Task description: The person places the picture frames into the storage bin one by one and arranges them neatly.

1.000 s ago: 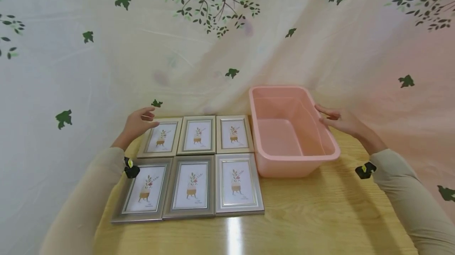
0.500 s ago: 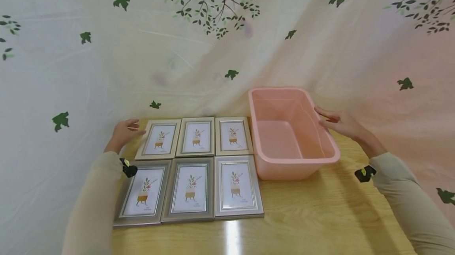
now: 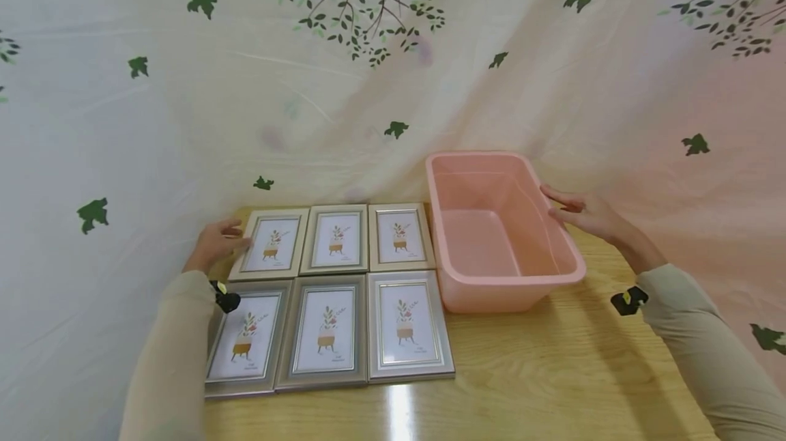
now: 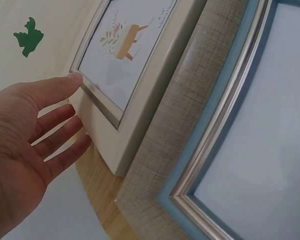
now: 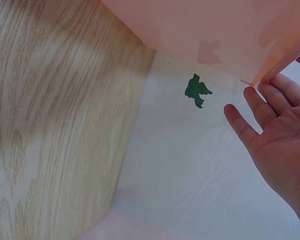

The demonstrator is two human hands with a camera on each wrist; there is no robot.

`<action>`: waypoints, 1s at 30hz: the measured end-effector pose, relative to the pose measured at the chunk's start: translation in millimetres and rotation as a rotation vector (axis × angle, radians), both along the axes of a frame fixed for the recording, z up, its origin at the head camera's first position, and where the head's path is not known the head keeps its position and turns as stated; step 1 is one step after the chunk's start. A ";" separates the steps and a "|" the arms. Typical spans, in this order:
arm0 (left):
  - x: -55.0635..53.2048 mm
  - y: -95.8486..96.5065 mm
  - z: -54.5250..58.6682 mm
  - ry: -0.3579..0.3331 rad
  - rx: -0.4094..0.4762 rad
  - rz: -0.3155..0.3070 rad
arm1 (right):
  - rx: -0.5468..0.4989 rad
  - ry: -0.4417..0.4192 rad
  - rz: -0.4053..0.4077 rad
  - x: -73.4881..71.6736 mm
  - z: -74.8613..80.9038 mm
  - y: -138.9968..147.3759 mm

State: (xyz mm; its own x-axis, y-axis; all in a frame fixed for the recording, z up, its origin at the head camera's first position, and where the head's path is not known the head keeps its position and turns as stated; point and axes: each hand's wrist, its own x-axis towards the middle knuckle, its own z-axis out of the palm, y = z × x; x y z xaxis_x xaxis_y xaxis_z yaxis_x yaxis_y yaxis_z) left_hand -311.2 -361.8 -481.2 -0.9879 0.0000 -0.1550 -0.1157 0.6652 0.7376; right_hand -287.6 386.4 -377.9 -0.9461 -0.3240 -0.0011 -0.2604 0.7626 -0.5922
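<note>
Picture frames lie face up in two rows of three. My left hand (image 3: 216,244) is at the outer side of the back-left cream picture frame (image 3: 235,265). In the left wrist view its thumb tip lies on that frame's edge, while the other fingers (image 4: 57,120), loosely extended, reach its side. On the right, my right hand (image 3: 586,214) holds the rim of an upright pink plastic tub (image 3: 485,297). The right wrist view has its fingertips (image 5: 250,92) under the rim, with the thumb mostly hidden beyond it. No objects show inside the tub.
The front row holds three larger silver-grey frames (image 3: 362,332). Two more cream frames (image 3: 370,250) fill the back row up to the tub's left wall. All stand on a wooden table (image 3: 522,373). A cloth (image 3: 307,120) printed with leaves and birds hangs close behind.
My left hand has come down and left from above the back-left frame to its outer edge. The right hand stays on the tub's rim; the view has shifted slightly.
</note>
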 end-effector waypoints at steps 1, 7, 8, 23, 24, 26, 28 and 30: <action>-0.6 -0.3 -1.6 -0.007 0.002 0.001 | -0.005 0.000 0.002 0.2 -0.2 -0.1; -3.4 -2.0 -10.1 -0.050 0.047 0.032 | -0.019 -0.012 0.013 1.1 -0.1 -1.6; -3.5 -2.2 -11.0 -0.052 0.055 0.038 | -0.021 -0.018 0.015 1.0 0.2 -1.7; -12.2 1.0 -18.1 -0.056 0.048 0.116 | -0.040 -0.081 0.007 0.9 1.3 -4.5; -12.9 1.3 -18.1 -0.062 0.054 0.121 | -0.042 -0.083 0.008 0.7 1.1 -4.4; -13.6 2.2 -17.8 -0.067 0.065 0.130 | -0.049 -0.088 0.012 0.3 0.9 -4.3; -13.9 3.1 -17.4 -0.067 0.069 0.136 | -0.054 -0.090 0.009 -0.1 0.8 -4.1; -14.5 3.5 -17.4 -0.067 0.069 0.149 | -0.057 -0.090 0.010 -1.0 0.7 -4.0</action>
